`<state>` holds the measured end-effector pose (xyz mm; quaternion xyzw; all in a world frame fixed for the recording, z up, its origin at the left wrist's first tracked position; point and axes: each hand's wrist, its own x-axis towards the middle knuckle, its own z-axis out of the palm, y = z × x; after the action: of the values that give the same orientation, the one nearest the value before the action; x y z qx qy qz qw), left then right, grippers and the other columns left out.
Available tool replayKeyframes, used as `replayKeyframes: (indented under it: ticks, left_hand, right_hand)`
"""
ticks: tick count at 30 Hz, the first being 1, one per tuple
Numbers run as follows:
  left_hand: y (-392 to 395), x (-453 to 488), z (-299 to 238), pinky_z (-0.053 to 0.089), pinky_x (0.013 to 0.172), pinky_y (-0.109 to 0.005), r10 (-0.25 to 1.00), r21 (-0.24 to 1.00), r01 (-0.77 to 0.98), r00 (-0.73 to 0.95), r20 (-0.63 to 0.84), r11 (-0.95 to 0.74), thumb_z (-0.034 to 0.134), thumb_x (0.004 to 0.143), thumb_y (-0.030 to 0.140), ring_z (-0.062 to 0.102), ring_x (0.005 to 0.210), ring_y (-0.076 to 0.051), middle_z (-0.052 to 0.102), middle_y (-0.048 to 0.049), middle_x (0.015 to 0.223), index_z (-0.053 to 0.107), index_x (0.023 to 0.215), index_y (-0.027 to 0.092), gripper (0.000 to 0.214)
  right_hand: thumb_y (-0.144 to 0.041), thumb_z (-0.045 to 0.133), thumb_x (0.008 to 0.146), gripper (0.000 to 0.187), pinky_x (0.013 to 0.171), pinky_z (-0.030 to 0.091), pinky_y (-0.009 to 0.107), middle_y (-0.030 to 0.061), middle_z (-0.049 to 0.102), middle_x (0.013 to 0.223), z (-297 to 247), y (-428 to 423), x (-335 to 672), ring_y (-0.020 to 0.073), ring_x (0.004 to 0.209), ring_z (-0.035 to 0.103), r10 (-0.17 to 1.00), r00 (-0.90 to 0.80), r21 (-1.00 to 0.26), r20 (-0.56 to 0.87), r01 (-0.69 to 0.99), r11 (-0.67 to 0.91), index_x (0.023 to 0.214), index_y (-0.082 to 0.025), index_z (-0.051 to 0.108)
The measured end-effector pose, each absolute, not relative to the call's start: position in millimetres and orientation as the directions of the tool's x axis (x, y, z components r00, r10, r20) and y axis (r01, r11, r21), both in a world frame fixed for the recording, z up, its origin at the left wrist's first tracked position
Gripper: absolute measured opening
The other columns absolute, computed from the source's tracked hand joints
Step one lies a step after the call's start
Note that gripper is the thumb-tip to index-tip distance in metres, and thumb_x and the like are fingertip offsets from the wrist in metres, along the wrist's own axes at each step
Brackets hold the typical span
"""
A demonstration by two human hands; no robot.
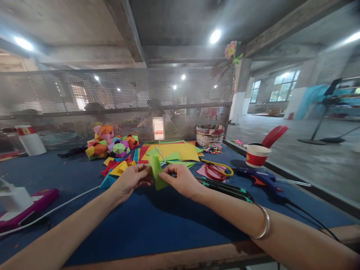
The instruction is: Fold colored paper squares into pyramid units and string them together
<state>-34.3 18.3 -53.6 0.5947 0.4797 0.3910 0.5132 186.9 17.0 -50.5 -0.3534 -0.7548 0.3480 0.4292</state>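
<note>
A folded strip of green paper (156, 173) stands upright between both hands over the blue tabletop (157, 225). My left hand (132, 179) pinches its left edge with curled fingers. On the other side my right hand (181, 179) grips the right edge between thumb and fingers; a silver bangle (264, 225) sits on that forearm. Just behind the hands lie sheets of coloured paper (180, 150) in yellow, red and green.
Folded paper shapes (112, 144) are piled at the back left. Scissors (216, 169), a blue glue gun (260, 179), a red-and-white cup (257, 154) and a woven basket (210, 134) lie on the right. A pink device with a white cable (25, 210) sits left. A mesh screen (118, 101) backs the table.
</note>
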Motion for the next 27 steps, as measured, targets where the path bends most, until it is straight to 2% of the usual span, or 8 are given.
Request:
replayKeyframes:
  ticks: [3, 6, 9, 12, 17, 23, 27]
  left_hand:
    - [11, -24, -53, 0.065, 0.094, -0.047, 0.967, 0.988, 0.129, 0.25, 0.048, -0.082, 0.07, 0.107, 0.045, 0.074, 0.109, -0.025, 0.072, -0.0102, 0.131, 0.068, 0.133, 0.017, 0.037]
    - [3, -16, -52, 0.064, 0.095, -0.047, 0.957, 0.983, 0.121, 0.274, 0.098, -0.136, 0.07, 0.108, 0.045, 0.074, 0.11, -0.026, 0.073, -0.0101, 0.13, 0.069, 0.131, 0.017, 0.036]
    - [0, -13, -52, 0.064, 0.096, -0.047, 0.953, 0.978, 0.153, 0.286, 0.096, -0.145, 0.074, 0.106, 0.039, 0.074, 0.111, -0.026, 0.073, -0.0093, 0.129, 0.071, 0.128, 0.017, 0.032]
    - [2, -15, -52, 0.065, 0.094, -0.046, 0.959, 0.978, 0.173, 0.276, 0.063, -0.114, 0.075, 0.105, 0.037, 0.075, 0.108, -0.025, 0.074, -0.0084, 0.125, 0.072, 0.125, 0.016, 0.029]
    - [7, -21, -50, 0.065, 0.093, -0.046, 0.975, 0.987, 0.137, 0.214, 0.054, -0.085, 0.074, 0.106, 0.038, 0.074, 0.109, -0.025, 0.073, -0.0098, 0.13, 0.07, 0.131, 0.017, 0.033]
    - [7, -24, -47, 0.066, 0.092, -0.045, 0.98, 0.994, 0.08, 0.193, 0.052, -0.069, 0.074, 0.105, 0.037, 0.075, 0.108, -0.025, 0.073, -0.0096, 0.13, 0.07, 0.131, 0.017, 0.032]
    - [6, -25, -44, 0.065, 0.094, -0.047, 0.976, 0.999, 0.025, 0.215, 0.036, -0.043, 0.074, 0.106, 0.037, 0.074, 0.11, -0.026, 0.072, -0.0101, 0.132, 0.069, 0.133, 0.017, 0.034]
  right_hand:
    - [-0.025, 0.08, 0.09, 0.03, 0.068, 0.049, 0.028, -0.0038, 0.063, 0.067, -54, 18, 186, 0.0133, 0.064, 0.057, 0.833, -0.377, -0.832, 0.405, 0.225, 0.507, 0.068, -0.019, 0.061]
    - [-0.043, 0.087, 0.086, 0.047, 0.06, 0.042, 0.026, -0.0066, 0.053, 0.061, -57, 18, 186, 0.0113, 0.058, 0.047, 0.835, -0.358, -0.838, 0.417, 0.203, 0.506, 0.063, -0.021, 0.053]
    - [-0.058, 0.09, 0.077, 0.056, 0.057, 0.038, 0.027, -0.0066, 0.05, 0.057, -57, 16, 185, 0.0115, 0.058, 0.042, 0.83, -0.37, -0.846, 0.417, 0.175, 0.503, 0.059, -0.023, 0.05]
    - [-0.064, 0.09, 0.073, 0.059, 0.059, 0.038, 0.028, -0.0064, 0.049, 0.058, -57, 17, 185, 0.0119, 0.059, 0.042, 0.83, -0.379, -0.852, 0.409, 0.166, 0.496, 0.059, -0.022, 0.051]
    - [-0.057, 0.087, 0.076, 0.052, 0.062, 0.036, 0.029, -0.0053, 0.05, 0.062, -59, 24, 187, 0.0133, 0.063, 0.044, 0.85, -0.322, -0.857, 0.416, 0.173, 0.485, 0.061, -0.023, 0.052]
    - [-0.042, 0.079, 0.078, 0.04, 0.061, 0.03, 0.029, -0.0077, 0.04, 0.06, -60, 28, 191, 0.013, 0.064, 0.036, 0.87, -0.241, -0.871, 0.431, 0.143, 0.471, 0.062, -0.024, 0.046]
    - [-0.038, 0.075, 0.077, 0.024, 0.065, 0.041, 0.029, -0.0042, 0.056, 0.068, -59, 27, 190, 0.0153, 0.067, 0.051, 0.889, -0.257, -0.911, 0.379, 0.064, 0.407, 0.074, -0.023, 0.057]
